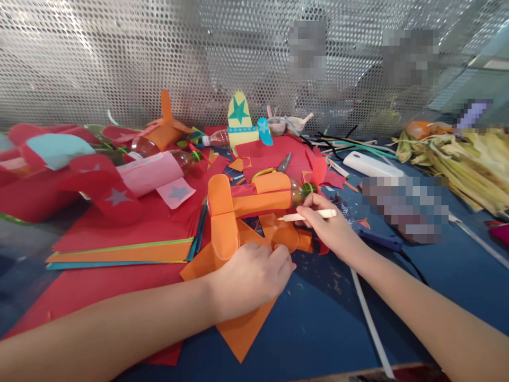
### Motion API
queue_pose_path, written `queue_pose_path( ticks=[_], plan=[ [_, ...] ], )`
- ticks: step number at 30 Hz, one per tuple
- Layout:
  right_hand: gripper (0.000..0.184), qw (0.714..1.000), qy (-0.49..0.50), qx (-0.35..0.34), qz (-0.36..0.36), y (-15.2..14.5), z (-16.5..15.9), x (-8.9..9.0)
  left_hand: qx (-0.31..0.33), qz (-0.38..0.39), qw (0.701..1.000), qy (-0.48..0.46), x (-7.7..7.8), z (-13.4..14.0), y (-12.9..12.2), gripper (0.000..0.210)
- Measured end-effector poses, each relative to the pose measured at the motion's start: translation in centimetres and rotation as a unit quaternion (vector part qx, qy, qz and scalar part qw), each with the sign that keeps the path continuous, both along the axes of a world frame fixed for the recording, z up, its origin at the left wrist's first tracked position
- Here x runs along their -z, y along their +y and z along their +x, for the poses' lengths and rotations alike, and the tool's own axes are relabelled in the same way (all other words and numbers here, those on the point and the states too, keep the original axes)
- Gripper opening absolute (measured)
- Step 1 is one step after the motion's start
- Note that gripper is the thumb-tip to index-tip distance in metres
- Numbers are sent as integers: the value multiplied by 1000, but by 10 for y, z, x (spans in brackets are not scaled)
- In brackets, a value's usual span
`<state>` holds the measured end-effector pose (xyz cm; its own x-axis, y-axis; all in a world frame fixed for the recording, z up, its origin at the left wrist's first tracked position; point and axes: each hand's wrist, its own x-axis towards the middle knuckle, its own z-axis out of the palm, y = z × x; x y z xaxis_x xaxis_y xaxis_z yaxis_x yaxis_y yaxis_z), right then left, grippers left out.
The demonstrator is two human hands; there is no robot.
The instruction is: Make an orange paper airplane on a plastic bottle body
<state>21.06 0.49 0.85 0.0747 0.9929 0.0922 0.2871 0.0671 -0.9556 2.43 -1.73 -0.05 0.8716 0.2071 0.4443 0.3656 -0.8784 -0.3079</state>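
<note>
My right hand [328, 223] pinches a slim cream-coloured marker pen [306, 216], its tip at an orange paper piece [274, 225]. My left hand [256, 276] is closed, knuckles up, with its fingertips curled at the lower edge of that paper; exactly how they grip it is hidden. Just beyond both hands lies a plastic bottle wrapped in orange and red paper [262, 204], with a rounded orange wing [223, 215] across its left end and a green cap [309, 189] at the right. More orange sheet [244, 334] sticks out beneath my left hand.
Stacked coloured paper [127, 233] and paper-covered bottle planes [151, 170] occupy the left. Scissors [284, 162] lie on red scraps behind. At right are a blue glue gun [379, 239] with a cord, a white strip [369, 318] and dried husks [473, 164]. Perforated metal [159, 53] closes the back.
</note>
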Motion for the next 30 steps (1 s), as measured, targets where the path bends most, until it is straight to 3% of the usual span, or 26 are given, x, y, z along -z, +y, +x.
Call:
queue_pose_path(
  ticks=[30],
  plan=[
    [20,1000,15,3,-18,-1,-2,-2,0,1,1000,-4,1,0,0,19]
  ],
)
